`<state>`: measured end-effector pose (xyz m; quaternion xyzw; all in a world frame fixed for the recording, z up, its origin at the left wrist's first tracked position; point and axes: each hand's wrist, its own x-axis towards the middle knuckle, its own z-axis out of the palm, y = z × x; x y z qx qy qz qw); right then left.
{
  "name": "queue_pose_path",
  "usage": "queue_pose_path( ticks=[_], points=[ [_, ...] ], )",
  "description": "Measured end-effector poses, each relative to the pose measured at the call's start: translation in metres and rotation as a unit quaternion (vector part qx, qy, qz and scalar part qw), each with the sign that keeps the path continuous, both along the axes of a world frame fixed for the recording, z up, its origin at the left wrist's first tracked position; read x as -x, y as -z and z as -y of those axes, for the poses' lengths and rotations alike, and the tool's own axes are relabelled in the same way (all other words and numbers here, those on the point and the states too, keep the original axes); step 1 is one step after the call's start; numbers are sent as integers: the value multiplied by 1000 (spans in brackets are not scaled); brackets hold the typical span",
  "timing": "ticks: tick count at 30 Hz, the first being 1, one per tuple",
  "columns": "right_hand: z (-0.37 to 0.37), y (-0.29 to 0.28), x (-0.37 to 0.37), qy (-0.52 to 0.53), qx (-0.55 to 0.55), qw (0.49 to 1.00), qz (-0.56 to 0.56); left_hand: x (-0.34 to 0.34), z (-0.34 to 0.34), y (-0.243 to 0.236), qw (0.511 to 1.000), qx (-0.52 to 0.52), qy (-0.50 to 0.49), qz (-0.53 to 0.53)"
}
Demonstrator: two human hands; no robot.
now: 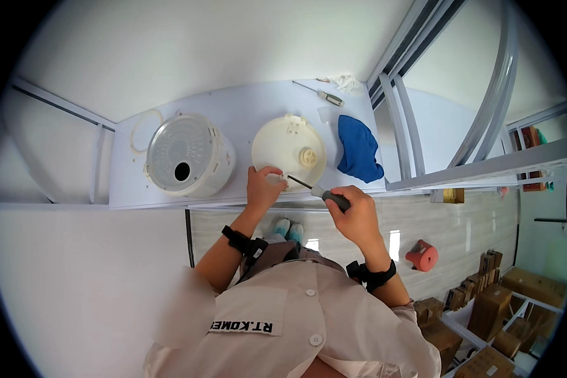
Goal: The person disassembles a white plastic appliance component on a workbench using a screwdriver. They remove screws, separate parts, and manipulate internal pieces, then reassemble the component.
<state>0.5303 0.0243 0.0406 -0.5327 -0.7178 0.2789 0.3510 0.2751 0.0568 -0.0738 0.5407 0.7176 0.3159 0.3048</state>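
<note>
A round, shallow cream plastic cover (274, 142) lies on the white table, with a small ribbed round part (307, 157) standing up on its inner face. My left hand (263, 187) is closed on its near left rim, the thumb and fingers beside a small pale tab (282, 181). In my right hand (354, 215) is a screwdriver (321, 192) with a grey handle, its shaft slanting left. The tip reaches the rim close to my left fingers; whether it touches a screw there is too small to tell.
Left of the cover stands a white drum-shaped appliance body (217, 160), a dark hole in its top, with a pale ring (134, 137) behind. To the right lie a blue cloth (358, 148), a second screwdriver (331, 98) and white tissue (346, 82). Grey metal frames (409, 126) border the table.
</note>
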Motion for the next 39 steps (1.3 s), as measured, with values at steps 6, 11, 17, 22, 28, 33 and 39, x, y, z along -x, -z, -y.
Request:
queue_pose_path(
  ticks=[6,11,17,22,28,33,39],
  points=[
    [0,-8,9,13,45,999,8,-2,-1,-9,1000,17,4,11],
    [-4,-1,16,18,22,1000,8,0,-1,-16,1000,1,9,20],
    [-9,-8,30,9,20,1000,12,16,-7,12,996,-56,4,64],
    [-18,-16,37,-1,18,999,27,29,-16,23,994,-86,27,62],
    [-27,-16,51,-4,4,999,41,31,-25,13,995,-74,29,57],
    [-34,-10,56,-6,6,998,55,39,-28,16,994,-94,44,41],
    [-42,-22,68,7,21,988,150,43,-33,11,996,-56,50,44]
  ],
)
